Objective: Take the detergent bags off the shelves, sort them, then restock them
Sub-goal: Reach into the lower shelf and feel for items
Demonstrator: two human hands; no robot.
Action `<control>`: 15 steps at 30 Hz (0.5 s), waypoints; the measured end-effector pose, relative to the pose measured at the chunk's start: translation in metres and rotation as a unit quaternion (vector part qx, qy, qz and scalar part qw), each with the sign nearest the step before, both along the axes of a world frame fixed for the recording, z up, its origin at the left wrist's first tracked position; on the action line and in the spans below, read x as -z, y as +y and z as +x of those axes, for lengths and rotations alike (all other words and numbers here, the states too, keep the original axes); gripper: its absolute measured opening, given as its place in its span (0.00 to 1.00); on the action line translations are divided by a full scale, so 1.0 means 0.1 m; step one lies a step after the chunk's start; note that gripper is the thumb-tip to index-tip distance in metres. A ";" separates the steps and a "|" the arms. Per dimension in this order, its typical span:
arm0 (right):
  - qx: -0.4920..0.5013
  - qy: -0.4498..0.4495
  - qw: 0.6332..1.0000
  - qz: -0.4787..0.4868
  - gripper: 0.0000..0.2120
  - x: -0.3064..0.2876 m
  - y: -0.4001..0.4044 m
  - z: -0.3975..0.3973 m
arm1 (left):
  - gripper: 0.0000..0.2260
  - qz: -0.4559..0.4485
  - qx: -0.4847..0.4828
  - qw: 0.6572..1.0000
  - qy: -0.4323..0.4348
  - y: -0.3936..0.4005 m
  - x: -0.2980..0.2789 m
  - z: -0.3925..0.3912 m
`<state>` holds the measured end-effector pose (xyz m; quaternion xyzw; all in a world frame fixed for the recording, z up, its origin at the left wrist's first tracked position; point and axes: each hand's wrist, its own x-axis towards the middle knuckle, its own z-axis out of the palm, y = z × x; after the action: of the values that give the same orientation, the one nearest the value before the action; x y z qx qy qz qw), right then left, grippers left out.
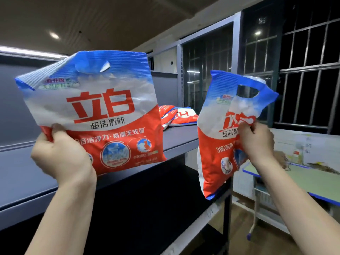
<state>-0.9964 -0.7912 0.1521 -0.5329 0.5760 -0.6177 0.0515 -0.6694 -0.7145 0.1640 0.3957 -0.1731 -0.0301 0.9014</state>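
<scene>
While both bags are up in the air in front of the shelf [176,138], the person has one in each hand. The left hand [60,153] grips the lower left corner of the big bag [99,111], thumb curled over the front. The right hand [256,142] pinches the small bag [220,144] at its right edge, about mid-height, so it hangs tilted past the shelf's end.

Handling-wise, these look like soft plastic pouches of powder: floppy, crinkly, probably a bit slick. The big one likely has some weight, and a corner grip lets it sag. Each has a cut-out handle near the top, which seems the better place to grab, or a flat hand under the base.

Count: two bags held, one large and one small. Further back on the shelf lies a pile [176,115] of the same red, white and blue bags, at least three, maybe more; they overlap too much to tell. A green table [301,181] stands to the right, with some blurry clutter on it.
</scene>
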 end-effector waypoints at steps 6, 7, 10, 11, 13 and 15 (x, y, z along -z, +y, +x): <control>-0.078 0.001 0.997 -0.015 0.17 -0.33 -1.01 -0.35 | 0.08 0.004 -0.062 0.998 -0.006 -0.67 -0.08 -0.48; -0.086 0.001 0.996 -0.017 0.16 -0.38 -1.18 -0.39 | 0.08 0.001 -0.071 0.997 -0.005 -0.77 -0.09 -0.51; -0.107 0.012 0.994 0.002 0.15 -0.49 -1.68 -0.45 | 0.07 0.019 -0.108 0.994 -0.006 -0.99 -0.09 -0.54; -0.114 0.014 0.993 0.015 0.16 -0.51 -1.85 -0.45 | 0.08 0.027 -0.120 0.992 -0.012 -1.07 -0.11 -0.54; -0.135 0.017 0.990 0.044 0.17 -0.54 -2.15 -0.42 | 0.09 0.050 -0.148 0.987 -0.024 -1.20 -0.15 -0.53; -0.170 0.009 0.984 0.058 0.16 -0.54 -2.43 -0.34 | 0.09 0.061 -0.169 0.983 -0.034 -1.32 -0.24 -0.53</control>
<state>-1.0309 -1.0346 0.2060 -0.6248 0.5122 -0.5607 0.1815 -0.7224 -0.8463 0.1876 0.4742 -0.1316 0.1259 0.8614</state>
